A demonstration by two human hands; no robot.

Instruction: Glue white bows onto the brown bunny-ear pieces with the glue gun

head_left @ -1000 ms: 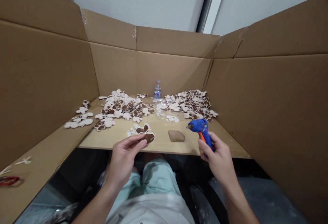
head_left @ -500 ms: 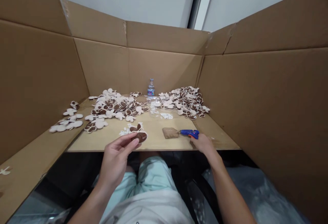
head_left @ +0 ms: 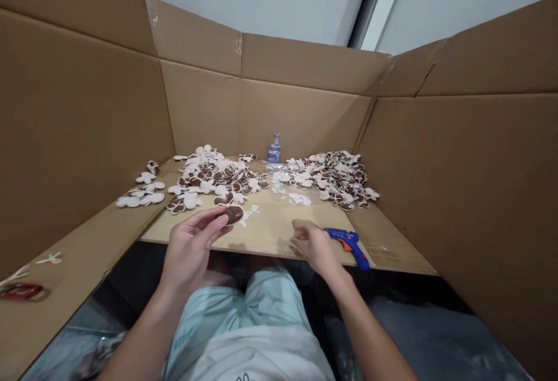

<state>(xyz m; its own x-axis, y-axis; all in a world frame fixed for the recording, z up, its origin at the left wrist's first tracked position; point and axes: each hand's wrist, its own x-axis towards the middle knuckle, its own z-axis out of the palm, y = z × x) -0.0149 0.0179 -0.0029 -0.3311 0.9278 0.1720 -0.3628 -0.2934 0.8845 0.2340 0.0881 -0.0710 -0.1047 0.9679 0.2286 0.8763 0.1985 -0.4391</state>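
Note:
My left hand (head_left: 192, 247) pinches a brown mouse-ear shaped felt piece (head_left: 234, 213) between thumb and fingers, just above the near edge of the wooden table (head_left: 265, 235). My right hand (head_left: 314, 244) rests on the table to the right of it. Its fingers curl down over something that I cannot make out. A blue hot glue gun (head_left: 349, 238) with an orange trigger lies on the table just right of that hand, untouched.
Two heaps of brown and white felt pieces (head_left: 213, 177) (head_left: 337, 177) lie at the back of the table, with a small water bottle (head_left: 274, 151) between them. White scraps (head_left: 300, 199) lie mid-table. Cardboard walls (head_left: 457, 166) enclose all sides. More white pieces (head_left: 142, 195) sit on the left ledge.
My right hand laid the glue gun down on the table and moved left to where a brown pad lay. My left hand lifted the felt piece slightly forward.

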